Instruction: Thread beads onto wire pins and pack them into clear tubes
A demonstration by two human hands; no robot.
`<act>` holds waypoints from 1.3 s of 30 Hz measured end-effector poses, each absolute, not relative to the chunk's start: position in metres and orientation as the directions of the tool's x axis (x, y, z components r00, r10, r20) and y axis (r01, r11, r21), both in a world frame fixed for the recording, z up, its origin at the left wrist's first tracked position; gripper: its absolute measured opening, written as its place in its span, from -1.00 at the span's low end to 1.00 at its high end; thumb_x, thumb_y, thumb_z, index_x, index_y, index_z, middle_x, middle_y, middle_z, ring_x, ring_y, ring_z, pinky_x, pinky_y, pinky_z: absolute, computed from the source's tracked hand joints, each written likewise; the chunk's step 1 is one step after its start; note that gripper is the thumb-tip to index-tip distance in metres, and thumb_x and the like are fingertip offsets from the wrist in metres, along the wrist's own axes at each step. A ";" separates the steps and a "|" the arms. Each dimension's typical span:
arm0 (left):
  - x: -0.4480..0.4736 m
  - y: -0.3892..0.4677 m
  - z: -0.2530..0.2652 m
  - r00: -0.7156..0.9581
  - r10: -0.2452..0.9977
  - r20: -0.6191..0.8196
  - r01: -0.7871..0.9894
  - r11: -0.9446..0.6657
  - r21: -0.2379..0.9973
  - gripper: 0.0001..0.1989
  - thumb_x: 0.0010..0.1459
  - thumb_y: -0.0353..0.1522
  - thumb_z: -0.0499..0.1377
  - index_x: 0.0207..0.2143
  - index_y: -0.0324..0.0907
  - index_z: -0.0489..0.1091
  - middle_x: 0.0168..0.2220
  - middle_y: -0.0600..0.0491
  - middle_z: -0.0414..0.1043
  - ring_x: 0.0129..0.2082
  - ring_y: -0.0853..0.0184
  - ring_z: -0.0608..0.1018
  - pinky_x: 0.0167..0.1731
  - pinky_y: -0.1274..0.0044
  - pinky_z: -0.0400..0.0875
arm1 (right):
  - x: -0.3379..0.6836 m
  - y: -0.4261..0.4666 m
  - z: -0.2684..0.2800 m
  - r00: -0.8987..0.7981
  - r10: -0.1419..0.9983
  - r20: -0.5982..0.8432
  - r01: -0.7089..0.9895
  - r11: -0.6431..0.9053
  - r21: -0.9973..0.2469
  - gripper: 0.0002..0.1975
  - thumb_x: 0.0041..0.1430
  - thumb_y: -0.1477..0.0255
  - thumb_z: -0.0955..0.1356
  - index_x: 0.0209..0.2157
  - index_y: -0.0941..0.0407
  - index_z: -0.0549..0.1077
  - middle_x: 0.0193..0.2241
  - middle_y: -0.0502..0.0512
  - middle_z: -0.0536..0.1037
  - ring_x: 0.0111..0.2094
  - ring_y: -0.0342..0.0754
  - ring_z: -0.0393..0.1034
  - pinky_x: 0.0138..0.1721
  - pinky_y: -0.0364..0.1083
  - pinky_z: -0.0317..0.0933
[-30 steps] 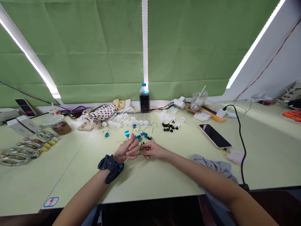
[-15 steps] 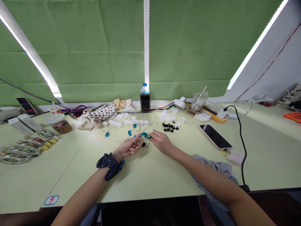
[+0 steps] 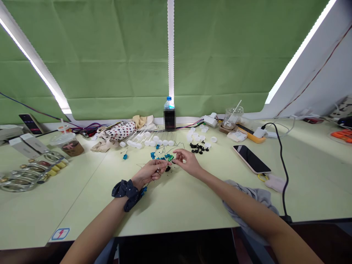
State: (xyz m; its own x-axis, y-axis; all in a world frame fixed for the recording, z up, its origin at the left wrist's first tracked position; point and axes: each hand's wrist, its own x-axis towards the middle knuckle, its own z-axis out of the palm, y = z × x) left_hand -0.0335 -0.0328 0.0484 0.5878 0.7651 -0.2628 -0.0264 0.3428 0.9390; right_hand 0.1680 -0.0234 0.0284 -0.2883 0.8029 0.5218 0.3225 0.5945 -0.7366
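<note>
My left hand (image 3: 150,171) is closed, its thumb and fingers pinching a small green part (image 3: 171,158) at the fingertips. Thin wire-like pieces seem to run through the palm, and a blue piece (image 3: 144,190) sticks out below the wrist. Close by on the right, my right hand (image 3: 188,162) has thumb and forefinger pressed together beside the green part; what they grip is too small to make out. Just beyond the hands lie several small blue parts (image 3: 153,155) and bent metal wires (image 3: 180,145). A small black piece (image 3: 167,169) is under the left fingertips.
Behind are clear tubes with white caps (image 3: 156,139), loose white caps (image 3: 195,136) and black stopper-like pieces (image 3: 196,148). A bottle (image 3: 169,104) stands by the curtain. A phone (image 3: 251,159) and black cable (image 3: 281,161) lie right; a drink cup (image 3: 70,144) stands left.
The green part shows more plainly now, by the left fingertips. My right hand has shifted slightly, its other fingers lifted. The left fingers have turned a little, hiding the wires more.
</note>
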 end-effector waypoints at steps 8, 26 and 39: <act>-0.033 -0.036 0.049 0.381 0.914 -0.140 0.114 0.104 0.988 -0.61 -0.04 -0.15 0.23 -0.26 -0.28 0.43 -0.56 0.12 0.28 -0.73 0.62 0.04 -0.76 0.68 -0.14 | 0.165 -0.027 0.027 -0.309 0.871 0.383 0.205 0.454 -0.867 -0.76 0.07 0.29 0.33 -0.38 0.17 0.51 -0.45 0.09 0.44 -0.59 -0.20 0.25 -0.55 -0.18 0.16; -0.023 -0.043 0.042 0.257 0.926 0.276 0.568 -0.375 0.732 -0.66 0.02 -0.23 0.09 -0.62 -0.31 0.42 -0.68 0.10 0.33 -0.67 0.48 0.22 -0.64 0.63 0.10 | 0.161 -0.032 0.031 -0.321 0.946 0.046 0.004 0.050 -0.999 -0.72 -0.10 0.27 0.40 -0.45 0.23 0.51 -0.64 -0.01 0.36 -0.69 -0.28 0.09 -0.66 -0.21 -0.04; -0.018 -0.049 0.040 0.482 0.791 0.378 0.759 -0.592 0.271 -0.79 -0.02 -0.61 -0.05 -0.54 -0.22 0.31 -0.62 0.12 0.21 -0.62 0.44 0.20 -0.56 0.59 -0.01 | 0.165 -0.023 0.028 -0.511 0.806 -0.300 -0.128 -0.416 -0.900 -0.86 -0.12 0.48 0.42 -0.49 0.29 0.48 -0.65 -0.01 0.34 -0.73 -0.37 -0.06 -0.69 -0.25 -0.22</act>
State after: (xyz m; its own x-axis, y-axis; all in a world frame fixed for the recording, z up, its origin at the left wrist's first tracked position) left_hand -0.0184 -0.0490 0.0401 0.4817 0.7907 0.3778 0.7589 -0.5919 0.2713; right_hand 0.1655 -0.0230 0.0281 -0.5107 0.8057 -0.2999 -0.1281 -0.4162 -0.9002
